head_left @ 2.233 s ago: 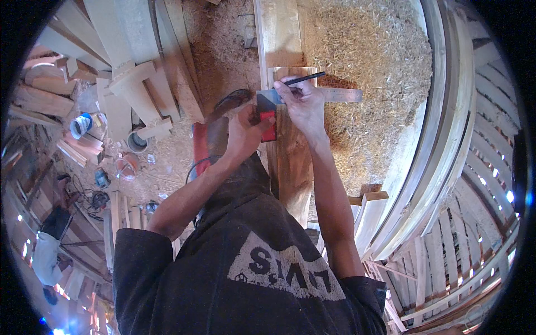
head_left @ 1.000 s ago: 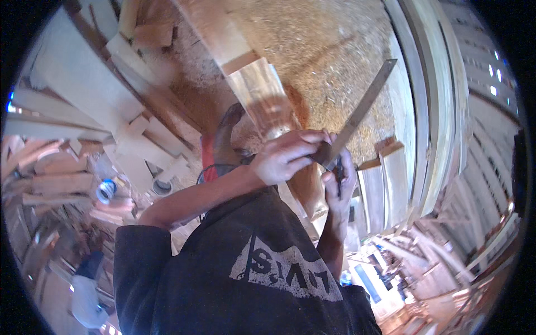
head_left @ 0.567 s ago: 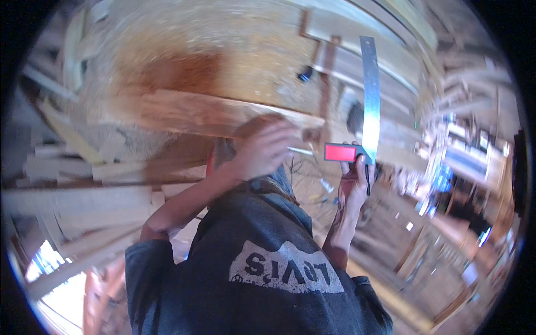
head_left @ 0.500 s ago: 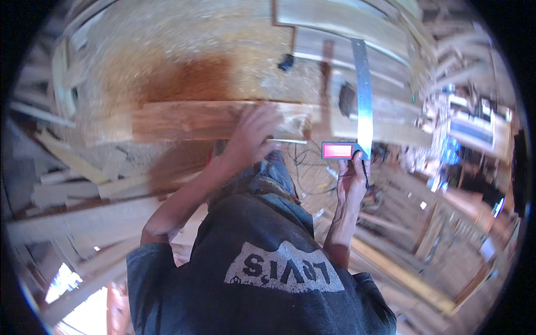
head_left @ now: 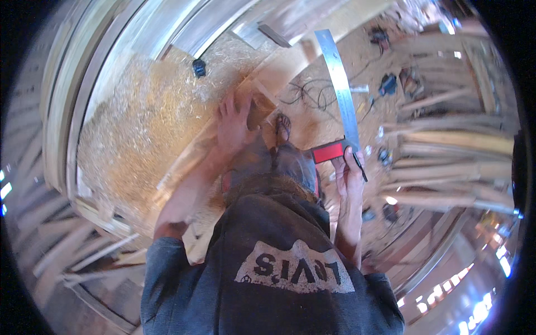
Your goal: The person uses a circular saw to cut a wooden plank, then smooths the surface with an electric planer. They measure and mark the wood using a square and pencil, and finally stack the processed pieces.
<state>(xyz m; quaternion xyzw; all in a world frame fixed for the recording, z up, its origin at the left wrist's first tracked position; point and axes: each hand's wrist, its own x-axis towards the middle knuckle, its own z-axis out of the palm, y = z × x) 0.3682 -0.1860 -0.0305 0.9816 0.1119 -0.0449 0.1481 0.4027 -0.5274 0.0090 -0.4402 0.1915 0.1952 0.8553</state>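
Note:
My right hand (head_left: 349,174) is closed around the dark and red stock of a try square (head_left: 328,152). Its long steel blade (head_left: 339,78) points up and away from me. A thin dark pen or pencil (head_left: 360,166) sticks out by the thumb of that same hand. My left hand (head_left: 233,123) lies with its fingers spread on a wooden board (head_left: 190,153), close to the board's near right end. Slanting from lower left to upper right, the board rests over sawdust, partly hidden by my left forearm. Blur softens the left fingertips.
Sawdust and shavings (head_left: 134,128) cover the area left of the board. A small black object (head_left: 199,68) sits near planks (head_left: 184,25). Dark cable (head_left: 312,95) and a power tool (head_left: 388,84) lie ahead right. Stacked planks (head_left: 458,142) are at right. My foot (head_left: 283,127) shows below the board.
The whole view has turned, and the board now runs diagonally instead of straight across. My left hand remains on the board, nearer its end. The square stays in my right hand.

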